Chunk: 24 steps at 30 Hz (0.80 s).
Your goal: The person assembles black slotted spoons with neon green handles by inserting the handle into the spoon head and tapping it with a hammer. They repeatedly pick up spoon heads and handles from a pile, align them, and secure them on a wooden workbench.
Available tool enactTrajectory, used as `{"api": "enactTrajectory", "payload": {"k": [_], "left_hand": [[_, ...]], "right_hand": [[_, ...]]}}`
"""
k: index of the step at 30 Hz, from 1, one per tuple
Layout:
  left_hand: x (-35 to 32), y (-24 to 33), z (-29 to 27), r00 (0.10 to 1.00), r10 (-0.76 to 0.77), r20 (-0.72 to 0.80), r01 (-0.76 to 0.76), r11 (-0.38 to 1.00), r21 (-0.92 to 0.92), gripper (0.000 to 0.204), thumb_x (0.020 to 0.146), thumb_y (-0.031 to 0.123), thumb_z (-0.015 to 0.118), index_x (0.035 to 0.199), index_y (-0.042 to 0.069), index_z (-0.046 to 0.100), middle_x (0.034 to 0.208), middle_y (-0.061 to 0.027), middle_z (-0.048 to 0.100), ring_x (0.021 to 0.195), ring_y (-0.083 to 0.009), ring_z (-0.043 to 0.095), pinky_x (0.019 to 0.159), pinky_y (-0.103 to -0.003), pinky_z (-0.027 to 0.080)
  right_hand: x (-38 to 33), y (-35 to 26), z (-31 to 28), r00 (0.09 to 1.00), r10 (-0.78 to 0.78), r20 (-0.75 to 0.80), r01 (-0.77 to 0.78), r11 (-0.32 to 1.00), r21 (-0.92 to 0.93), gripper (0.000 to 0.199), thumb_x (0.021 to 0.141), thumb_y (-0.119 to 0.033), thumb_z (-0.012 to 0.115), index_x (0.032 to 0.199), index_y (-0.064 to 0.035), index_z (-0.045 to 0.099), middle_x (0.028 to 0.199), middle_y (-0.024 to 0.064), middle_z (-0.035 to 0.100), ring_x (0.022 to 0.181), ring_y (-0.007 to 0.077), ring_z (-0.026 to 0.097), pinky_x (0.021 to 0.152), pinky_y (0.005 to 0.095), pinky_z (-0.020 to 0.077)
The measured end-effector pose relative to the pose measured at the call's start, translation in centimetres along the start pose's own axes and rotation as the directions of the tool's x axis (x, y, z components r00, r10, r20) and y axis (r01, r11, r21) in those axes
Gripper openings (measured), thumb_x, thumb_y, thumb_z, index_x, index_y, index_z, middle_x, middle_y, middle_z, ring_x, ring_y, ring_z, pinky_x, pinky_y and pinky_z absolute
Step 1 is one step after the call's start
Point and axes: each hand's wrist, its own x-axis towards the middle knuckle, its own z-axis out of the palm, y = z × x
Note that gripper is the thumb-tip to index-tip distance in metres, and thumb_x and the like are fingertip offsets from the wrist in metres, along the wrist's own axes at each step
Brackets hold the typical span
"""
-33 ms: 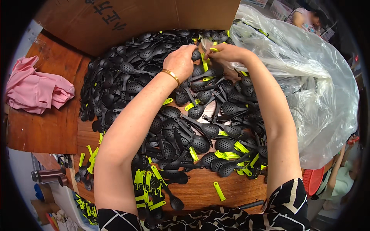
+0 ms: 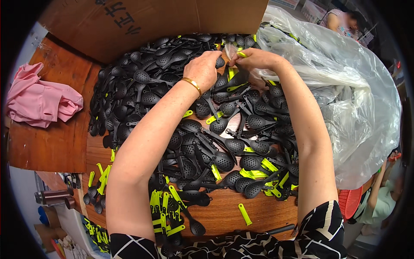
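Both my hands are over the far middle of a big pile of black perforated spoons (image 2: 148,77). My left hand (image 2: 202,69), with a gold bangle at its wrist, is closed on a black perforated spoon (image 2: 220,62), whose rounded head shows past the fingertips. Just right of it, my right hand (image 2: 258,59) is closed in a pinch on a yellow-green handle piece (image 2: 241,53); the fingers hide part of it. Beneath that hand lies another dark spoon (image 2: 239,78) beside yellow-green plastic. Loose yellow-green handle pieces (image 2: 254,173) are scattered among the spoons.
A cardboard box wall (image 2: 172,21) stands behind the pile. At the right bulges a clear plastic bag (image 2: 345,99) with more spoons. Pink cloth (image 2: 43,95) lies at the left. Near the front edge is one yellow-green piece (image 2: 245,214). Other people (image 2: 340,21) are beyond the table.
My right hand has shifted very slightly to the right, away from my left. My left hand has barely moved, and the pile looks the same.
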Motion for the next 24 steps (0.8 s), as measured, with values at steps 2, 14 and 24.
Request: {"api": "enactTrajectory", "payload": {"k": [2, 14, 24], "left_hand": [[0.4, 0.0, 0.7, 0.999, 0.028, 0.041, -0.031, 0.997, 0.068, 0.040, 0.087, 0.000, 0.054, 0.122, 0.010, 0.071, 0.141, -0.0098, 0.060, 0.120, -0.0341, 0.064, 0.101, -0.042, 0.053], [-1.7, 1.9, -0.1, 0.985, 0.051, 0.164, -0.090, 0.966, 0.243, 0.022, 0.093, 0.018, 0.065, 0.113, 0.014, 0.073, 0.119, -0.0072, 0.067, 0.101, -0.0320, 0.070, 0.087, -0.044, 0.058], [-3.7, 1.8, -1.5, 0.938, 0.005, 0.346, -0.157, 0.897, 0.413, 0.019, 0.089, 0.011, 0.061, 0.103, 0.013, 0.075, 0.112, -0.0109, 0.071, 0.103, -0.0315, 0.072, 0.086, -0.044, 0.059]], "right_hand": [[-1.0, 1.0, -1.2, 0.996, 0.093, -0.008, -0.091, 0.986, 0.142, 0.026, 0.103, -0.026, 0.056, 0.118, -0.0168, 0.074, 0.102, 0.0070, 0.072, 0.092, 0.0178, 0.066, 0.088, 0.0365, 0.0539], [-4.6, -3.1, 2.1, 0.984, 0.097, -0.149, -0.168, 0.783, -0.598, 0.042, 0.084, -0.045, 0.071, 0.119, -0.0225, 0.074, 0.106, 0.0158, 0.075, 0.098, 0.0356, 0.071, 0.087, 0.0455, 0.0554], [-6.9, -0.7, 5.0, 0.974, 0.120, -0.193, -0.207, 0.816, -0.539, 0.050, 0.085, -0.047, 0.076, 0.119, -0.0102, 0.073, 0.111, 0.0217, 0.074, 0.109, 0.0378, 0.069, 0.096, 0.0481, 0.0531]]}}
